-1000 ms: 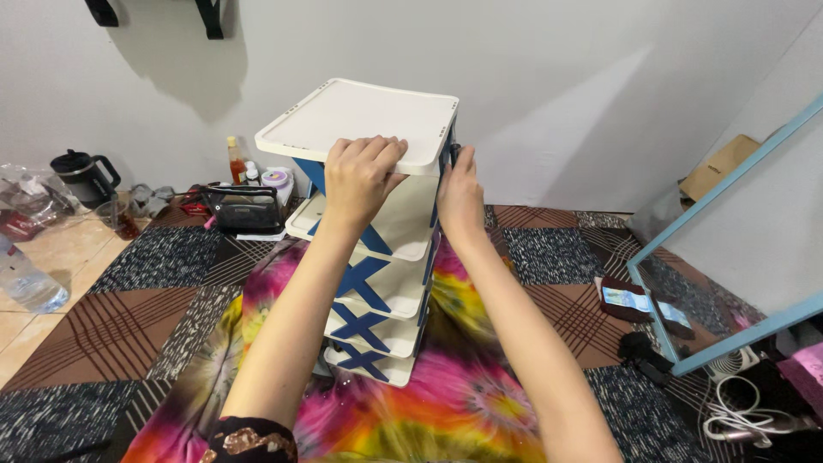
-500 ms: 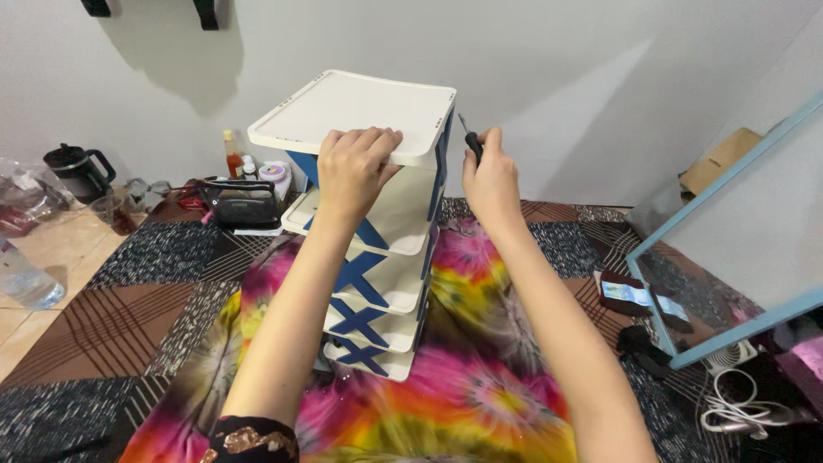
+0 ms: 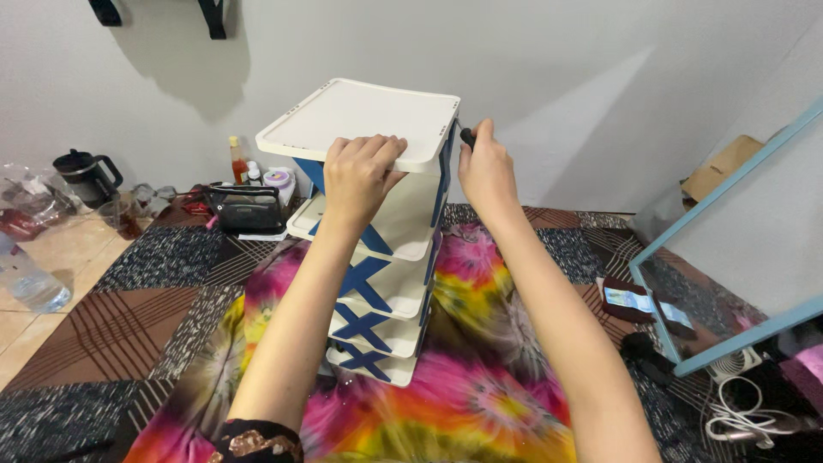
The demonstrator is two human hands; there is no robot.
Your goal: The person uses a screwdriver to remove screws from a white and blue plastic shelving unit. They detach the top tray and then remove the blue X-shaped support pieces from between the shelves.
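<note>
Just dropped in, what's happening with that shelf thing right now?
A person is working on a white tiered rack with blue cross braces, standing on a tie-dye cloth. The left hand grips the front edge of the top shelf, steadying it. The right hand holds a dark-handled screwdriver against the rack's upper right corner.

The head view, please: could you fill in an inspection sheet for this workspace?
Surface: patterned carpet, tie-dye cloth over it.
Job's things: white tiered rack with blue cross braces, upright on the cloth; screwdriver at its top right corner.
Clutter: black pouch, bottles, kettle, water bottle.
Hands: left hand grips the top shelf edge; right hand holds the screwdriver.
Cables: white cable at lower right.
Surroundings: white wall, blue-framed mirror leaning at right.
</note>
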